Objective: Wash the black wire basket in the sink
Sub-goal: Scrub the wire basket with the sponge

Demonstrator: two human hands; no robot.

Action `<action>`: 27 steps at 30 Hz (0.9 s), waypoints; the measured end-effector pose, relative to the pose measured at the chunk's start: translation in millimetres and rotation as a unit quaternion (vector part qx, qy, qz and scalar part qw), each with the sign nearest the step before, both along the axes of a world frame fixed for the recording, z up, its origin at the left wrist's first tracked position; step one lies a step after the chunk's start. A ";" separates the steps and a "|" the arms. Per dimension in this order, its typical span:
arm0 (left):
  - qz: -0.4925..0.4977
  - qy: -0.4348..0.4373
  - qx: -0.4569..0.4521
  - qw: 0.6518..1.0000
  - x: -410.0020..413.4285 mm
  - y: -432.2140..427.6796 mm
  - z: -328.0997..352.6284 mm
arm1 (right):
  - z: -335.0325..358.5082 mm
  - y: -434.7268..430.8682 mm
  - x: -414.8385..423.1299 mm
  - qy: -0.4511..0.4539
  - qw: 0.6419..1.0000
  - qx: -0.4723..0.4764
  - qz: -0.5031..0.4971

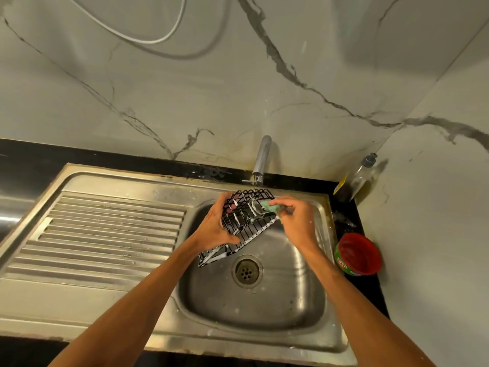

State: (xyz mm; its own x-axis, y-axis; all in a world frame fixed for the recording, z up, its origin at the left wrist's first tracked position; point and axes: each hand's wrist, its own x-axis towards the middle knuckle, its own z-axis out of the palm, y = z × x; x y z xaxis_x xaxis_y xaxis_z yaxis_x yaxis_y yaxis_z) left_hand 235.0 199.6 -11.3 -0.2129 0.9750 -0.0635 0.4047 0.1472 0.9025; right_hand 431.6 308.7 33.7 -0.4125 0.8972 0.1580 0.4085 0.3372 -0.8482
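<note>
Your left hand (215,225) curls round one end of the black wire basket (247,226), a grid of thin, foam-streaked rods held tilted over the bowl of the stainless steel sink (277,308), just above the round perforated drain (247,271). Your right hand (296,221) pinches a green scrub pad (270,207) against the basket's upper wires. A thin stream runs from the chrome tap (262,157) onto the basket's far edge. To your left lies the ribbed steel drainboard (105,234). On the black counter (29,157) to the right, a round tub with a red top (360,254) sits close to your right forearm, and a clear bottle (360,177) stands in the corner against the veined marble-look wall (185,88).
</note>
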 end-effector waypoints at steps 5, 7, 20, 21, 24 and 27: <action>-0.017 -0.031 -0.003 0.999 1.4 -4.6 1.6 | 8.1 1.9 -17.4 0.001 0.999 0.031 0.043; -0.029 -0.033 -0.003 0.999 2.2 -5.0 4.1 | 9.6 16.6 -18.8 0.020 1.000 0.012 -0.016; -0.063 0.035 0.027 0.997 3.4 -4.8 1.2 | 8.0 -2.3 -35.2 -0.025 0.989 0.109 0.095; -0.065 0.029 0.028 0.997 3.2 -5.1 0.3 | 7.7 0.0 -33.0 -0.025 0.988 0.113 0.102; -0.057 0.032 0.030 0.997 2.1 -8.1 0.0 | 1.4 28.4 -14.6 -0.034 0.995 0.087 0.032; -0.032 0.009 0.031 0.999 -3.1 -11.9 -0.5 | -13.4 44.6 12.1 -0.045 0.997 0.049 -0.037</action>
State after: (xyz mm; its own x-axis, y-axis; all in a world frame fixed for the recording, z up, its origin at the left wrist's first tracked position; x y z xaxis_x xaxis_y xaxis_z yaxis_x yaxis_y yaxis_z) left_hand 231.9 187.8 -11.8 -0.1512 0.9885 0.0006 0.4271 0.0648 0.9019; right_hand 443.7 353.3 20.3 -0.3616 0.9079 0.2123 0.5089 0.3830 -0.7710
